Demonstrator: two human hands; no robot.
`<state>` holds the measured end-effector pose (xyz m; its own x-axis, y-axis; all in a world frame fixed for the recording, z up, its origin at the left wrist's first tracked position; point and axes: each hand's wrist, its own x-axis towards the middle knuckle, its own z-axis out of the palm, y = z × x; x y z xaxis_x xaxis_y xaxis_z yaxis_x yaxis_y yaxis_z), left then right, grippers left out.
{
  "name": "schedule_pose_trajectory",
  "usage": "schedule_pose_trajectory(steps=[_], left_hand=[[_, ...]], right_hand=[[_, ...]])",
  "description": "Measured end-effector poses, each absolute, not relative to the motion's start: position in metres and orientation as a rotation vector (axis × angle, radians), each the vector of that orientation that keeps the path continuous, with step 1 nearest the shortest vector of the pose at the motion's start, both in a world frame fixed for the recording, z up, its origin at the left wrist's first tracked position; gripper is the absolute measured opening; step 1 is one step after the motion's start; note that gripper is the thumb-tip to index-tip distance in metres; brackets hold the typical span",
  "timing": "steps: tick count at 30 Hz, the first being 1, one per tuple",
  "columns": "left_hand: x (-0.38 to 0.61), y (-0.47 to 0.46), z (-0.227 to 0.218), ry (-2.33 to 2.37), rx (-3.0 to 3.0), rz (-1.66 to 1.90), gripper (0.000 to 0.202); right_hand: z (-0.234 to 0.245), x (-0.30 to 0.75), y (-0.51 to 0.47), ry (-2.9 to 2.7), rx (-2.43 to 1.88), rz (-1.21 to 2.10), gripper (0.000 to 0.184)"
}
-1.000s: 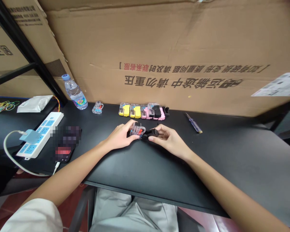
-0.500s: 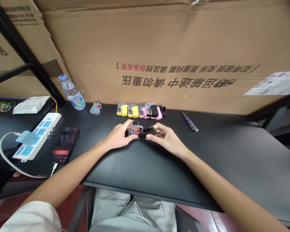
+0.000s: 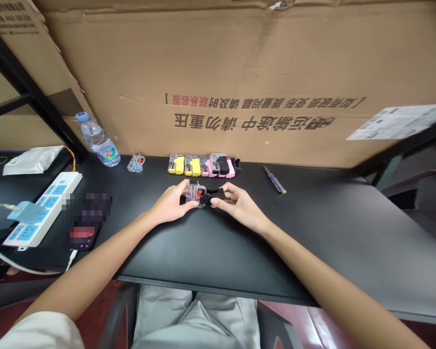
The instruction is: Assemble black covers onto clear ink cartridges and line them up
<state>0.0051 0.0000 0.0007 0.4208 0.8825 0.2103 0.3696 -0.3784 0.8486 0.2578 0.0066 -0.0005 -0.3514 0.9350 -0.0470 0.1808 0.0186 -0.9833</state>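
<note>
- the left hand [image 3: 170, 204] is half curled, gripping the clear case [image 3: 193, 193] over the black table [image 3: 203, 257].
- the right hand [image 3: 237, 204] is pinched around the black part [image 3: 217, 194], which meets the case's right side.
- best to hold the case steady and line both up squarely.
- ease pressure on gently; clear plastic could crack if forced.
</note>
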Motion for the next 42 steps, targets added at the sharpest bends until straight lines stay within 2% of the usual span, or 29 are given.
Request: schedule_pose_trajectory(steps=[13,28,34,39,42], left_hand=[[0.007,-0.003,0.005,1.077,1.947,0.822,0.037],[0.007,-0.001,0.000,1.066,1.906,0.843,0.033],[0.006,-0.001,-0.001,1.039,1.934,0.852,0.043],[0.009,0.000,-0.002,0.968,1.775,1.082,0.064],[0.010,-0.002,0.003,0.890,1.879,1.163,0.042]], right_hand=[[0.002,0.264,0.006,-1.781,-1.141,1.355,0.053],[-0.006,0.260,0.004,-1.730,-1.116,1.386,0.052],[-0.005,0.260,0.005,-1.714,-1.126,1.392,0.049],[0.003,0.261,0.004,-1.640,-1.128,1.400,0.048],[0.010,0.261,0.003,-1.619,-1.103,1.468,0.045]])
